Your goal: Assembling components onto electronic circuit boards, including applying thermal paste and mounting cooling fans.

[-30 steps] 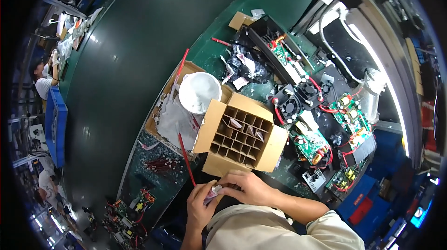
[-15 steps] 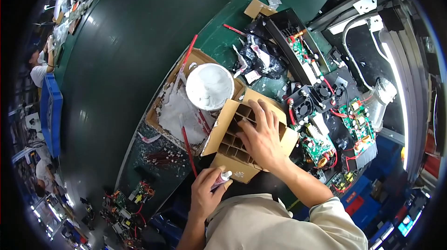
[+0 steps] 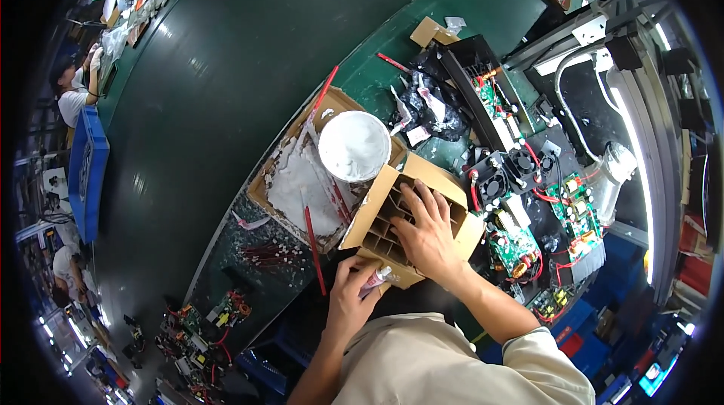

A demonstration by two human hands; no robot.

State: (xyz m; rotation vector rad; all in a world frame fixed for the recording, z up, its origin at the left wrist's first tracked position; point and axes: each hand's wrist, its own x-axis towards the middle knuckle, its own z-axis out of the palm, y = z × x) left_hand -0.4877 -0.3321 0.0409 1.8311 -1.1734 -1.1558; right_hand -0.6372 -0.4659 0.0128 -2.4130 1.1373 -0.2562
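My left hand [image 3: 349, 296] is closed around a small tube [image 3: 373, 281] with a white cap, at the near side of a cardboard box. This box [image 3: 369, 207] has its flaps up and a grid of cardboard dividers inside. Over the dividers my right hand [image 3: 431, 245] reaches in from the right, fingers spread and the tips partly hidden among the cells. I see nothing held in it.
A white tub [image 3: 322, 159] of white paste stands beyond the box, by a paste-smeared cardboard tray [image 3: 260, 192]. Red sticks [image 3: 314, 250] lie about. Circuit boards [image 3: 514, 248] with fans crowd the right, near a black plastic bag [image 3: 445, 122]. Other people work far left.
My left hand has moved right and slightly up with the tube, closer to the box. My right hand stays over the dividers. The whole view has shifted slightly.
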